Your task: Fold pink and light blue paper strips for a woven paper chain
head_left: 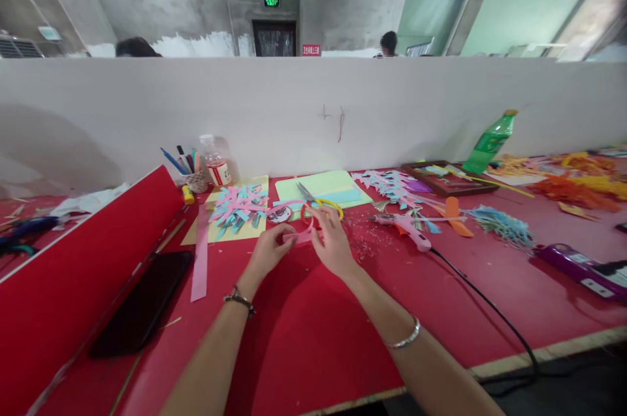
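Note:
A curved pink paper strip (304, 235) spans the space between my hands, above the red tabletop. My left hand (268, 250) is closed, thumb and forefinger pinching the strip's left end. At the other end, my right hand (336, 245) has its thumb and fingers around the strip, its fingertips partly hidden. Just beyond my fingers lie scissors (305, 192) with their blades pointing away, on light green paper sheets (289, 189). Left of them are a round picture piece (279, 214) and a pile of pink and blue paper strips (238, 207).
A pink hot glue gun (414, 232) with a black cord lies right, near a purple power strip (582, 269). Left stand a red board (93, 272) and a phone (144, 302). A pen cup (196, 181), clear bottle (215, 164) and green bottle (490, 145) line the partition.

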Demonstrator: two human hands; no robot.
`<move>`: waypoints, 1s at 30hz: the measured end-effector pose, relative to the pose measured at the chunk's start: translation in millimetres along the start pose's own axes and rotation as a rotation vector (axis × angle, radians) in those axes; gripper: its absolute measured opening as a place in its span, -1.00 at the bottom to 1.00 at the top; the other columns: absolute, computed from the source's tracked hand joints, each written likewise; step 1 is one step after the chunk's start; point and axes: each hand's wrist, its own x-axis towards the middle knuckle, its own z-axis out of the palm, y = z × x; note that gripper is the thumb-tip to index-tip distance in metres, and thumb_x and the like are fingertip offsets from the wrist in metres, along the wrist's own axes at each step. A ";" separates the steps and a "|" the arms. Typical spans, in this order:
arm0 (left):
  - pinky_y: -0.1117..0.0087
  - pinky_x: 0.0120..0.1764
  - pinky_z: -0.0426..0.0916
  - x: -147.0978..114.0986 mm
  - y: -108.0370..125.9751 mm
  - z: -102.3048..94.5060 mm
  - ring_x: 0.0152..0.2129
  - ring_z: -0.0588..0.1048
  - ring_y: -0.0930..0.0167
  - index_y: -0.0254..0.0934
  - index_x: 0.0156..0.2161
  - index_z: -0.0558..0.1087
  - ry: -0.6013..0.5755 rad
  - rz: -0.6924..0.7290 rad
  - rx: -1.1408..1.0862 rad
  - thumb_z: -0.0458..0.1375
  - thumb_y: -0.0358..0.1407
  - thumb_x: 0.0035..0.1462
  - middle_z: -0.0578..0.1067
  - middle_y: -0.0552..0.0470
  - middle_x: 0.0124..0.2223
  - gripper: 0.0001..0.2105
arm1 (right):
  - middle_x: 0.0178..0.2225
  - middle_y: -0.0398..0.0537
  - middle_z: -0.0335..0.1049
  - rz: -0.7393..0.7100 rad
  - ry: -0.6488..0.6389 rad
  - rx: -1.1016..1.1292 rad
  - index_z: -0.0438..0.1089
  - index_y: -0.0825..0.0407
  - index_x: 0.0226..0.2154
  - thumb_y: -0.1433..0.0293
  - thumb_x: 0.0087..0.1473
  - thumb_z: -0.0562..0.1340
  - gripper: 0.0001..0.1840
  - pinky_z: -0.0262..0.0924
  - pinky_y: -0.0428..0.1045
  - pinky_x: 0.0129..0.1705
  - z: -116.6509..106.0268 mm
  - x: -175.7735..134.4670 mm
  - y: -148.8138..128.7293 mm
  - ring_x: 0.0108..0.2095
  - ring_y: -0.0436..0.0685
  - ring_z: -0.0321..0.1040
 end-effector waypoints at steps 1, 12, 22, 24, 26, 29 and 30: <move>0.54 -0.52 0.17 0.8 1.3 -3.2 -0.62 0.28 0.53 -0.33 -0.49 0.36 -0.009 0.003 -0.004 0.13 -0.32 -0.17 0.35 0.13 -0.56 -0.90 | -0.11 0.04 0.06 -0.035 -0.058 -0.040 0.17 -0.02 -0.10 0.47 -0.03 0.00 -0.62 0.04 0.03 -0.14 -2.4 1.1 0.0 -0.16 0.12 0.09; 0.48 -0.36 0.26 1.7 -14.5 -0.8 -0.46 0.38 0.48 -0.32 -0.36 0.40 0.138 -0.057 -0.146 0.08 -0.23 -0.07 0.45 0.05 -0.40 -0.80 | -0.71 -0.25 0.01 0.145 -0.341 0.283 0.15 0.08 -0.68 0.33 0.01 0.00 -0.69 -0.16 -0.16 -0.62 18.3 -10.1 -11.9 -0.66 -0.10 -0.03; 0.46 -0.32 0.27 -0.9 -5.1 7.7 -0.42 0.39 0.45 -0.31 -0.31 0.44 0.033 -0.009 -0.154 0.11 -0.26 -0.09 0.44 0.04 -0.41 -0.78 | -0.63 -0.22 0.18 0.326 -0.133 0.422 0.23 0.05 -0.54 0.28 -0.04 0.02 -0.79 -0.02 -0.15 -0.58 14.0 -5.3 -11.1 -0.62 -0.06 0.11; 0.49 -0.39 0.27 -0.7 -5.6 9.4 -0.49 0.37 0.49 -0.30 -0.22 0.38 0.032 0.024 -0.139 0.10 -0.26 -0.08 0.41 0.07 -0.45 -0.73 | -0.64 -0.22 0.17 0.319 -0.112 0.431 0.23 0.05 -0.54 0.29 -0.04 0.02 -0.80 -0.01 -0.15 -0.59 12.8 -4.8 -9.5 -0.64 -0.06 0.11; 0.51 -0.45 0.25 -0.3 -5.2 11.6 -0.55 0.33 0.52 -0.32 -0.25 0.37 0.057 0.065 -0.097 0.10 -0.27 -0.08 0.37 0.10 -0.49 -0.76 | -0.66 -0.24 0.16 0.328 -0.069 0.440 0.23 0.05 -0.51 0.29 -0.04 0.02 -0.81 0.00 -0.15 -0.59 11.6 -4.8 -8.7 -0.66 -0.07 0.11; 0.53 -0.45 0.22 -0.5 -0.6 15.7 -0.55 0.30 0.53 -0.34 -0.41 0.37 0.117 0.104 -0.038 0.11 -0.29 -0.08 0.35 0.10 -0.50 -0.87 | -0.61 -0.20 0.22 0.321 0.036 0.410 0.22 0.05 -0.49 0.30 -0.05 0.05 -0.84 0.06 -0.14 -0.55 9.8 -4.2 -9.0 -0.61 -0.04 0.17; 0.53 -0.44 0.21 -1.0 1.6 16.9 -0.55 0.29 0.53 -0.33 -0.42 0.36 0.129 0.113 -0.023 0.10 -0.30 -0.07 0.35 0.10 -0.50 -0.88 | -0.58 -0.17 0.25 0.307 0.071 0.386 0.23 0.05 -0.49 0.30 -0.05 0.06 -0.84 0.08 -0.13 -0.52 9.1 -3.8 -9.4 -0.58 -0.03 0.20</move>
